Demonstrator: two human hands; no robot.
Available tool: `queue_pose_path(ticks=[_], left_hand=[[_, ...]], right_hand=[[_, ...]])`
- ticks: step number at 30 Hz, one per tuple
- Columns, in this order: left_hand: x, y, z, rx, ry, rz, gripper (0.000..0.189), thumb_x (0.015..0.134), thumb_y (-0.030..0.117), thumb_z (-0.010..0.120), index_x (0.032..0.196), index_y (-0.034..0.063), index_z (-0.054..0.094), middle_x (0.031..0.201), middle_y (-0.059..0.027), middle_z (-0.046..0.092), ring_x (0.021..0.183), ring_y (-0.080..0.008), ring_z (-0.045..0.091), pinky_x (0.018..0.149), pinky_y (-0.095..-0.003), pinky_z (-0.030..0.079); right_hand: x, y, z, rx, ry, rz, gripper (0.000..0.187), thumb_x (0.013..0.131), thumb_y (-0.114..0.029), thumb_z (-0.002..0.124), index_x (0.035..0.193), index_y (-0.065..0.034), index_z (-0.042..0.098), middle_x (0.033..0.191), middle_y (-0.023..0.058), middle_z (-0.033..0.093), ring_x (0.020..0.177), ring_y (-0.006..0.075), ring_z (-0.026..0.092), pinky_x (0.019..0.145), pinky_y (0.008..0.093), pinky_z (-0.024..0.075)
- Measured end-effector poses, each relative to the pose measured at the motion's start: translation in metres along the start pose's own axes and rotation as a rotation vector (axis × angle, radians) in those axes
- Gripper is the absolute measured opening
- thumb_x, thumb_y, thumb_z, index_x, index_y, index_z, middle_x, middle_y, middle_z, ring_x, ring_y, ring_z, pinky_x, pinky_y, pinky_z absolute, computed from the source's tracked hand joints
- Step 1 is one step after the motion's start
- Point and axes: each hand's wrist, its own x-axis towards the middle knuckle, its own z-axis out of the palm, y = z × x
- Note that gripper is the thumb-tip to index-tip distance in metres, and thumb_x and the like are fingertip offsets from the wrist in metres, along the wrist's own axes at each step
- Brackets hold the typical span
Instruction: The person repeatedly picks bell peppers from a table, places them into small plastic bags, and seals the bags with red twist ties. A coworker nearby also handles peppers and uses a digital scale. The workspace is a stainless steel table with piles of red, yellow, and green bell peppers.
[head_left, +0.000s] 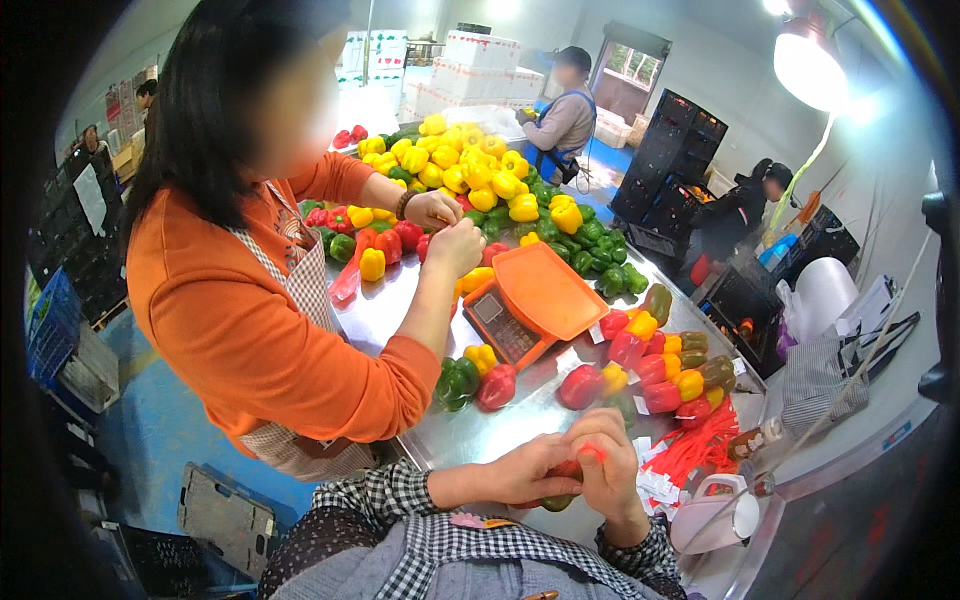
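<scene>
My left hand (534, 469) holds a bell pepper pack (556, 501), mostly hidden beneath my fingers and close to my chest. Against it, my right hand (606, 457) is closed on a bit of red netting (592, 452) that shows at the fingers. Ahead, on the steel table (480, 439), lie a loose red pepper (496, 388), a green one (457, 383) and a yellow one (481, 358). Rows of packed red, yellow and green peppers (660, 382) with white tags lie to the right, beside a heap of red mesh netting (701, 442).
An orange scale (551, 292) stands mid-table. A co-worker in an orange top (285, 322) works close on the left, both hands (457, 240) over the table. Yellow peppers (457, 161) are piled beyond. A pale pink jug (716, 517) and white tags (656, 480) are near my right arm.
</scene>
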Motion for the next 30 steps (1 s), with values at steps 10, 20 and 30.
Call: queue_pose_path(ticks=[10,20,30], left_hand=[[-0.008,-0.006,-0.004,-0.121,0.257,-0.091,0.016,0.096,0.016,0.068,0.106,0.0032,0.069,0.097,-0.0082,0.066,0.098,-0.0218,0.063,0.088,-0.0331,0.05],[-0.002,-0.001,0.005,-0.026,0.39,-0.051,0.011,0.095,0.013,0.064,0.099,0.0033,0.067,0.091,-0.0115,0.065,0.091,-0.0287,0.062,0.083,-0.0365,0.05],[-0.004,0.007,0.009,0.001,0.402,-0.039,0.025,0.084,0.018,0.075,0.097,0.0059,0.057,0.084,-0.0089,0.054,0.086,-0.0273,0.055,0.076,-0.0374,0.047]], right_hand=[[-0.028,0.007,-0.019,0.363,0.122,0.572,0.027,0.106,-0.011,0.047,0.084,-0.0008,0.059,0.086,0.0032,0.054,0.076,0.0105,0.05,0.068,0.0244,0.0394],[-0.036,0.0,-0.002,0.351,0.193,0.52,0.011,0.097,-0.001,0.06,0.107,-0.0006,0.064,0.084,0.009,0.067,0.069,0.0156,0.056,0.062,0.0284,0.0466],[-0.032,0.013,-0.013,-0.115,0.11,0.376,0.013,0.083,0.006,0.067,0.093,0.0009,0.06,0.081,0.0101,0.064,0.068,0.0191,0.059,0.064,0.0321,0.0473]])
